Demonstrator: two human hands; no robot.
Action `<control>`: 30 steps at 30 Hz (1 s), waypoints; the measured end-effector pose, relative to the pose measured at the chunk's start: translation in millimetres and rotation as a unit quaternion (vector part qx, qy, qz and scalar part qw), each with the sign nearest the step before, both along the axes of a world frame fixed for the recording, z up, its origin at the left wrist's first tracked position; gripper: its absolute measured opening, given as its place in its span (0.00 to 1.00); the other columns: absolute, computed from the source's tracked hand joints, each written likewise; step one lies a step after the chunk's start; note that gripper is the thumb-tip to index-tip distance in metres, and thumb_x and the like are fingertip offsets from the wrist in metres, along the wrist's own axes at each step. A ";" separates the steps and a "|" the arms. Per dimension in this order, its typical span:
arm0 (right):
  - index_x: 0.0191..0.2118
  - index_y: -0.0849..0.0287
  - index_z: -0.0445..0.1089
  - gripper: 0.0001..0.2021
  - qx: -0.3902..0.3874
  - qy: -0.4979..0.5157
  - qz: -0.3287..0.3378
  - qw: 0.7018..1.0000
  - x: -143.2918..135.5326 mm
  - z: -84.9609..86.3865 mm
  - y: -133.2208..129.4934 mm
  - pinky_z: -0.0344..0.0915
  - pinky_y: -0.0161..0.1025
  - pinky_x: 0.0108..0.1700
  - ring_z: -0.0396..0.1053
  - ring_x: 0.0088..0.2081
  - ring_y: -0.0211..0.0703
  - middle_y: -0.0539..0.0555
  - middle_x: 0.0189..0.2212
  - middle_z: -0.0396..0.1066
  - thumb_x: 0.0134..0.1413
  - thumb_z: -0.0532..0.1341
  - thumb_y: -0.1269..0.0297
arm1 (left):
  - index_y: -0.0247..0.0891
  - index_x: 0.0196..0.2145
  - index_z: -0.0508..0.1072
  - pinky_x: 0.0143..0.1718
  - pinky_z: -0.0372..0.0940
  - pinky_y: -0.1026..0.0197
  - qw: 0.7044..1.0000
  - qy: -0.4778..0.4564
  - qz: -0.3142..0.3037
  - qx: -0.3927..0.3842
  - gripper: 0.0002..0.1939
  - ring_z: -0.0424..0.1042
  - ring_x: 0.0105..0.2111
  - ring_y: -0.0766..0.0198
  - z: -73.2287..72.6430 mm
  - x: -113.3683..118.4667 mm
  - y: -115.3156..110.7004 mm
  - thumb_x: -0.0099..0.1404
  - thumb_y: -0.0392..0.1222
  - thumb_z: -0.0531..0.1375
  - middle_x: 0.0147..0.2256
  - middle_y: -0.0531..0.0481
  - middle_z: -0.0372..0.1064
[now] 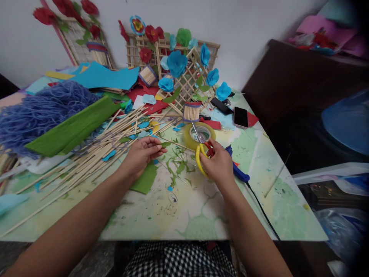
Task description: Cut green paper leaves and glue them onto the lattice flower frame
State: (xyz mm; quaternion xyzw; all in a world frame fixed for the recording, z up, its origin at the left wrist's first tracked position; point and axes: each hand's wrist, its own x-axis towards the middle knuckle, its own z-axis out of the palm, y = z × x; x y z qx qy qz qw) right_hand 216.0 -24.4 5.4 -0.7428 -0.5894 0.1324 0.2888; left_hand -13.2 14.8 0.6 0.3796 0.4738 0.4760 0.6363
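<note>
Pinching a small green leaf (pixel 165 144) between thumb and fingertips of the left hand (pixel 145 152), above the bench (pixel 288 219) and just left of a scatter of green clippings (pixel 180 167). Gripping scissors (pixel 199 135) in the right hand (pixel 217 161), with fingers curled about the yellow and red handles and blades pointing away over a roll of yellowish tape (pixel 189 135). Cannot tell from here between parted and closed blades (too small to read). Keeping leaf and scissors apart, with a thin stick (pixel 178 143) stretching between the two hands.

Lying partly beneath the left wrist, a piece of green paper (pixel 146 179). Spread farther left, a loose bundle of pale sticks (pixel 98 159), then a long green strip (pixel 75 125) beside a heap of blue yarn (pixel 52 107). Near the right wrist, a blue tool (pixel 240 174) with a black cord trailing off the near edge. Farther back on the right, a phone (pixel 240 116). Standing at the back by the wall, a stick lattice (pixel 188 79) decked with blue flowers (pixel 177 63), rising behind a little stick pot (pixel 191 112).
</note>
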 end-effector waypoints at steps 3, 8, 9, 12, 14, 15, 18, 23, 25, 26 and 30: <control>0.57 0.61 0.65 0.30 0.007 0.017 0.002 1.000 0.8 -2.8 0.8 0.66 0.45 0.40 0.73 0.37 0.51 0.58 0.38 0.76 0.47 0.61 0.56 | 0.34 0.33 0.69 0.31 0.70 0.70 1.000 -0.009 -0.003 -0.002 0.10 0.77 0.30 0.65 0.6 0.6 -0.5 0.52 0.32 0.66 0.26 0.50 0.74; 0.53 0.61 0.67 0.28 0.050 0.136 0.011 0.989 -1.7 -9.3 4.8 0.68 0.46 0.43 0.73 0.41 0.50 0.59 0.43 0.75 0.44 0.62 0.58 | 0.34 0.35 0.70 0.30 0.70 0.71 1.000 -0.017 -0.005 -0.013 0.09 0.77 0.29 0.66 3.1 3.0 -2.7 0.55 0.30 0.63 0.26 0.49 0.76; 0.52 0.62 0.67 0.27 0.058 0.175 0.013 0.983 -2.8 -10.2 5.7 0.69 0.46 0.43 0.74 0.41 0.50 0.60 0.43 0.75 0.43 0.62 0.59 | 0.34 0.36 0.70 0.30 0.70 0.71 1.000 -0.019 -0.009 -0.015 0.10 0.77 0.30 0.66 2.9 3.4 -3.1 0.55 0.29 0.63 0.27 0.49 0.76; 0.52 0.62 0.65 0.28 0.077 0.284 0.021 0.956 -6.0 -12.5 7.8 0.69 0.45 0.43 0.74 0.41 0.49 0.60 0.43 0.75 0.39 0.63 0.64 | 0.34 0.41 0.71 0.31 0.70 0.71 1.000 -0.016 -0.018 -0.018 0.13 0.77 0.31 0.66 0.5 3.7 -3.3 0.56 0.29 0.63 0.28 0.48 0.76; 0.52 0.60 0.63 0.30 0.096 0.324 0.029 0.941 -6.9 -14.0 8.4 0.69 0.46 0.45 0.73 0.44 0.49 0.60 0.45 0.73 0.37 0.63 0.66 | 0.34 0.41 0.72 0.32 0.70 0.70 1.000 -0.009 -0.020 -0.016 0.14 0.78 0.32 0.66 -1.8 3.6 -3.2 0.56 0.30 0.64 0.30 0.48 0.77; 0.52 0.59 0.62 0.31 0.105 0.335 0.032 0.936 -6.9 -14.8 8.5 0.69 0.45 0.46 0.73 0.45 0.48 0.60 0.47 0.73 0.36 0.63 0.66 | 0.34 0.41 0.72 0.33 0.70 0.70 1.000 -0.005 -0.021 -0.015 0.14 0.78 0.33 0.66 -2.7 3.6 -3.3 0.56 0.30 0.64 0.30 0.47 0.77; 0.52 0.58 0.62 0.31 0.105 0.369 0.038 0.923 -6.9 -16.3 8.0 0.69 0.43 0.44 0.73 0.44 0.47 0.58 0.45 0.73 0.36 0.64 0.65 | 0.34 0.38 0.73 0.33 0.70 0.70 1.000 -0.010 -0.025 -0.014 0.12 0.77 0.32 0.66 -3.7 5.8 -6.1 0.54 0.30 0.66 0.30 0.48 0.76; 0.48 0.57 0.63 0.26 0.055 0.396 0.080 0.913 -15.3 -16.6 2.1 0.68 0.38 0.33 0.73 0.31 0.42 0.49 0.28 0.72 0.37 0.63 0.64 | 0.34 0.33 0.73 0.34 0.70 0.70 0.995 -0.067 -0.043 -0.061 0.10 0.77 0.30 0.68 -3.8 15.1 -17.3 0.52 0.28 0.66 0.29 0.50 0.75; 0.47 0.56 0.64 0.26 0.050 0.391 0.098 0.914 -20.8 -15.8 -1.3 0.68 0.37 0.33 0.72 0.32 0.41 0.49 0.30 0.73 0.36 0.64 0.65 | 0.34 0.32 0.73 0.34 0.70 0.71 0.993 -0.079 -0.047 -0.076 0.10 0.76 0.29 0.70 -4.7 17.5 -20.3 0.52 0.27 0.66 0.28 0.51 0.75; 0.47 0.56 0.63 0.26 0.051 0.389 0.101 0.914 -23.0 -15.2 -2.7 0.69 0.38 0.34 0.73 0.34 0.42 0.51 0.33 0.73 0.36 0.64 0.64 | 0.34 0.31 0.73 0.34 0.70 0.71 0.992 -0.082 -0.046 -0.081 0.10 0.75 0.29 0.70 -5.0 17.8 -20.7 0.51 0.26 0.66 0.28 0.52 0.74; 0.51 0.56 0.61 0.29 0.077 0.399 0.080 0.910 -24.0 -13.2 -4.1 0.70 0.39 0.36 0.73 0.39 0.43 0.55 0.40 0.74 0.39 0.65 0.59 | 0.35 0.28 0.71 0.32 0.68 0.74 0.993 -0.088 -0.028 -0.076 0.10 0.74 0.29 0.71 -3.4 14.7 -16.5 0.49 0.26 0.66 0.26 0.54 0.71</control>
